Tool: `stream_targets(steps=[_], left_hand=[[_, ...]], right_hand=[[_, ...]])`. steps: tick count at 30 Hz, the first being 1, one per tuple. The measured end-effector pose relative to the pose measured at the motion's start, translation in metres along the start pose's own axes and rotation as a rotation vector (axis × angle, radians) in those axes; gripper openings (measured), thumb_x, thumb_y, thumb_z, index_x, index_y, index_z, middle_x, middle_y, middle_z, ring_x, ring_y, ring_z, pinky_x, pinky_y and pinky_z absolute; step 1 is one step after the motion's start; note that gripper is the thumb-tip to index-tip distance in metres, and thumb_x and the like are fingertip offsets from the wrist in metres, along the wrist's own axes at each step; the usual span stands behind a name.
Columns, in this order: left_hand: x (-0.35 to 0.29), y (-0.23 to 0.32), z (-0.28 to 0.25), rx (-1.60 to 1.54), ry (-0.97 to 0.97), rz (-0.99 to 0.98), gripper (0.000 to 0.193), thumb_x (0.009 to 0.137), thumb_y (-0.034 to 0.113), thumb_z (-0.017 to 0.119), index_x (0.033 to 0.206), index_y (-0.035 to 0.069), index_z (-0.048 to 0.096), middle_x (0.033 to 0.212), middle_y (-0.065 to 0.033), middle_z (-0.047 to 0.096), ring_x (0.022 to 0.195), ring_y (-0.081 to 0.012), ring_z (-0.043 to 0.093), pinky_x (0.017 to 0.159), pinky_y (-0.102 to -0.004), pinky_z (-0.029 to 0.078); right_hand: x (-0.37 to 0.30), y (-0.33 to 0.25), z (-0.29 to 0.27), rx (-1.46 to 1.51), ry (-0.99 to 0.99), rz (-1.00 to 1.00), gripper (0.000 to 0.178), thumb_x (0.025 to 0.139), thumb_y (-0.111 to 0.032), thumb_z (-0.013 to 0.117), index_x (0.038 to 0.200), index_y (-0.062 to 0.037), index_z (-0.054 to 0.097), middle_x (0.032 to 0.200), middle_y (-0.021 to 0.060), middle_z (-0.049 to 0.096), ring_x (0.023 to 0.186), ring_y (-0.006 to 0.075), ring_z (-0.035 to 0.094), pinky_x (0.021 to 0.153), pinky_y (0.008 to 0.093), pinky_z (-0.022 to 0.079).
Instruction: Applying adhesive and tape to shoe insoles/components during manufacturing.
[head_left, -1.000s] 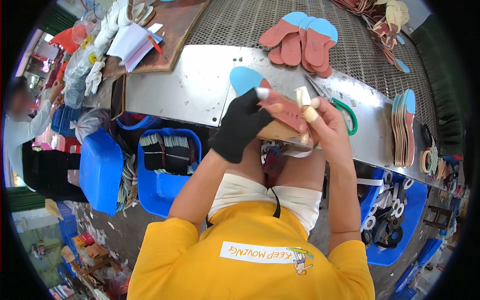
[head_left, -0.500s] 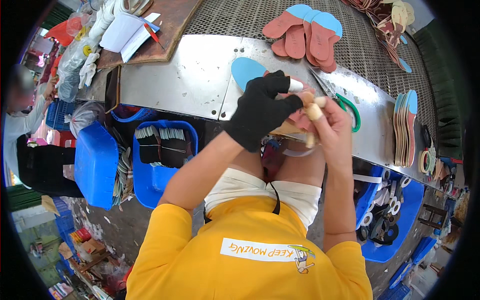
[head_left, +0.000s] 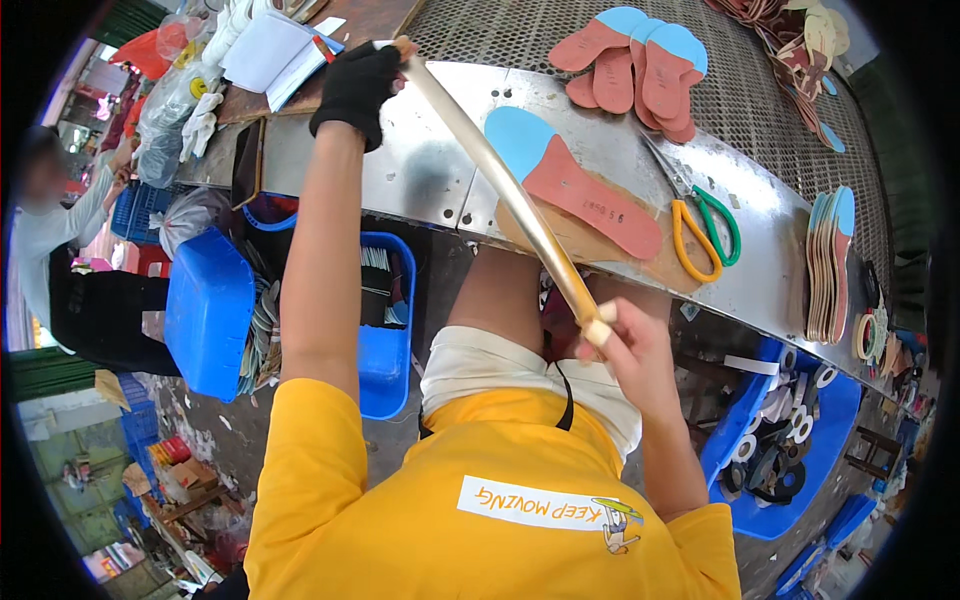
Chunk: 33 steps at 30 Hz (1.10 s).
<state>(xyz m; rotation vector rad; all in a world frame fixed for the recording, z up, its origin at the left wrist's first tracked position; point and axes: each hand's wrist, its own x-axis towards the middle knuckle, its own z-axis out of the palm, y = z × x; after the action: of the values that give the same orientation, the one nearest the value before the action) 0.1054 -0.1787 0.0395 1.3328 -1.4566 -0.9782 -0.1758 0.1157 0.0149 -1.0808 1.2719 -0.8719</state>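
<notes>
Facing a metal bench (head_left: 600, 140) at twelve o'clock, between blue bins (head_left: 205, 312) at nine and four. Pinching with fingertips of left hand (head_left: 360, 90) and right hand (head_left: 637, 352) a glossy golden-beige strip (head_left: 507, 188), slanting from eleven towards four.

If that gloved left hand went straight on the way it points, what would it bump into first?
Probably the brown board just beyond the left hand, though it might pass above, since this view leaves height unclear.
</notes>
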Motion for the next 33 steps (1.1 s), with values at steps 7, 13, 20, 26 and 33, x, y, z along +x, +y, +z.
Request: stream_targets(steps=[7,13,20,26,33], left_hand=[[-0.036,0.014,-0.004,-0.13,-0.141,0.097,0.02,0.089,0.016,0.057,0.094,0.001,0.069,0.083,-0.0035,0.067,0.073,-0.0082,0.061,0.063,-0.0183,0.044],[-0.166,0.055,0.088,-0.06,-0.478,0.599,0.038,0.07,0.008,0.074,0.107,0.01,0.065,0.123,-0.0119,0.056,0.121,-0.0352,0.047,0.103,-0.0433,0.035],[-0.105,-0.016,0.092,0.404,0.1,0.383,0.064,0.072,0.028,0.076,0.128,0.008,0.051,0.109,-0.0139,0.059,0.089,-0.0279,0.062,0.075,-0.0403,0.051],[-0.102,-0.02,0.087,0.039,-0.04,0.185,0.057,0.07,0.015,0.074,0.123,0.005,0.055,0.089,-0.0082,0.066,0.077,-0.0204,0.066,0.072,-0.0331,0.052],[-0.127,0.01,0.072,0.399,-0.214,0.482,0.027,0.075,0.011,0.07,0.101,0.006,0.065,0.082,-0.0138,0.059,0.072,-0.0324,0.059,0.067,-0.0338,0.048]], right_hand=[[-0.033,0.017,-0.027,-0.343,-0.067,-0.153,0.016,0.083,-0.005,0.065,0.096,0.0038,0.06,0.085,0.0089,0.066,0.082,0.0196,0.064,0.073,0.0302,0.05],[0.018,-0.023,0.004,-0.156,0.27,-0.471,0.037,0.077,-0.01,0.074,0.109,0.0016,0.06,0.094,0.0076,0.067,0.09,0.0179,0.062,0.079,0.0301,0.048],[0.046,-0.019,-0.057,0.018,0.317,-0.076,0.017,0.092,-0.015,0.058,0.099,0.0006,0.062,0.089,-0.0014,0.062,0.065,0.0031,0.054,0.058,0.0167,0.042],[0.07,-0.02,-0.052,-0.519,0.234,-0.207,0.009,0.08,-0.004,0.063,0.087,0.0015,0.065,0.1,0.0087,0.062,0.06,0.0095,0.055,0.058,0.0244,0.044],[0.056,-0.014,-0.041,-0.747,0.404,-0.516,0.012,0.076,0.002,0.065,0.088,0.0004,0.066,0.1,0.0083,0.062,0.063,0.0086,0.053,0.056,0.0222,0.042]])
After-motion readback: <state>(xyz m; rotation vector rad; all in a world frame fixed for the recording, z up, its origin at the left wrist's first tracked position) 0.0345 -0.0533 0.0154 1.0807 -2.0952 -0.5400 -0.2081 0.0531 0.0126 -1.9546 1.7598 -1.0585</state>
